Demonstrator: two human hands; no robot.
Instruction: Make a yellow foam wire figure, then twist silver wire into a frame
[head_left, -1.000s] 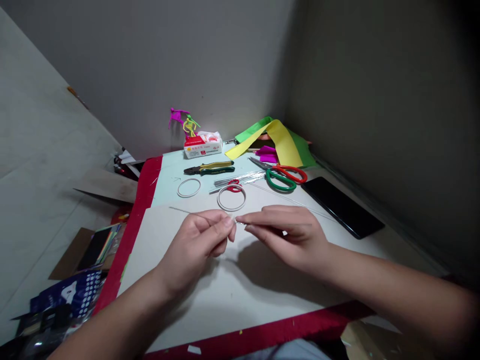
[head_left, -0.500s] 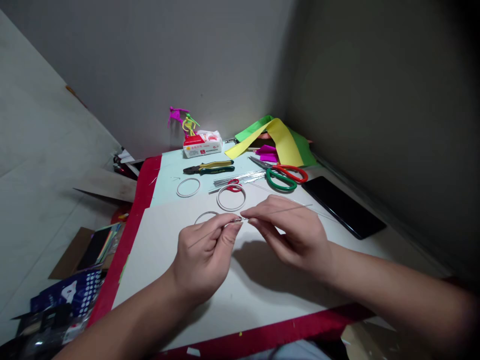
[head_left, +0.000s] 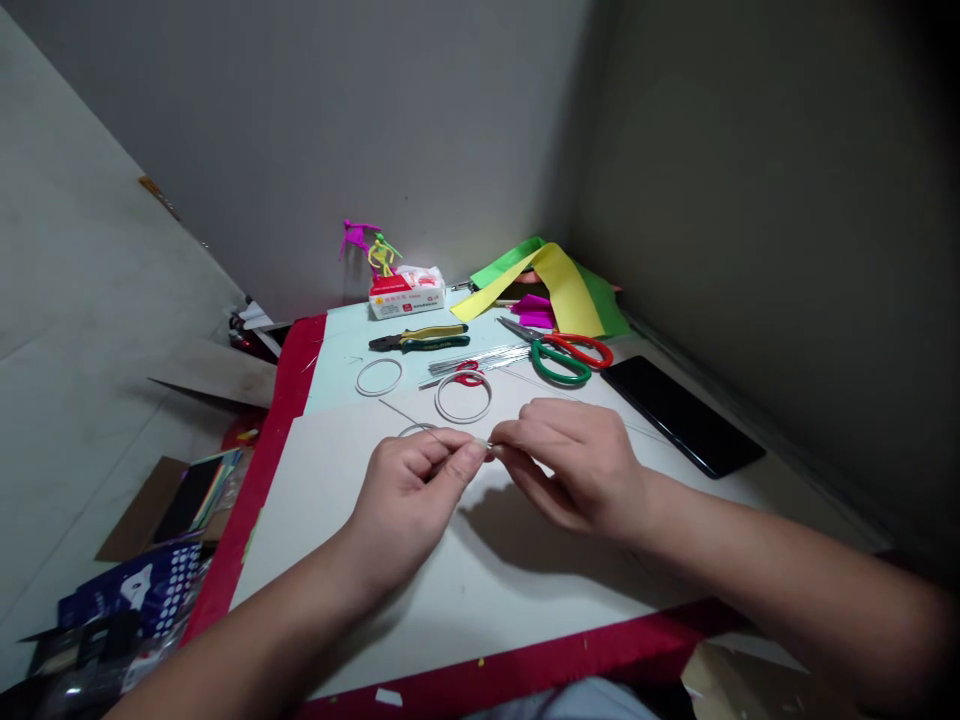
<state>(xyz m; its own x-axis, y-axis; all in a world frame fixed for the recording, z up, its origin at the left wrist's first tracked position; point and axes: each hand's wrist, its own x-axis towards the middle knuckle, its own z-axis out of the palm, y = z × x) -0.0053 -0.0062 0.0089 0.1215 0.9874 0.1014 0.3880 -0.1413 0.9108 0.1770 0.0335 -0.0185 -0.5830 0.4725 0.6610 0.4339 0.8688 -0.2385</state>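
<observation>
A thin wire (head_left: 397,412) is pinched in the fingertips of the left hand (head_left: 409,505) and right hand (head_left: 574,465), kept close together for fine control above a pale card sheet (head_left: 322,480).

thin bright metal wire (head_left: 405,418), matt pale card (head_left: 315,500), glossy plastic scissor handles (head_left: 559,381), smooth glossy black phone (head_left: 682,415)

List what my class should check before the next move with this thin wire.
1. Left hand pinching the thin wire: ok.
2. Right hand fingertips at the wire: ok.
3. Wire loop closed at its join: cannot tell, fingers hide it.
4. Nearer white ring lying flat, apart from the hands: ok.
5. Pliers set down, apart from the hands: ok.
6. Scissors set down, apart from the hands: ok.
</observation>
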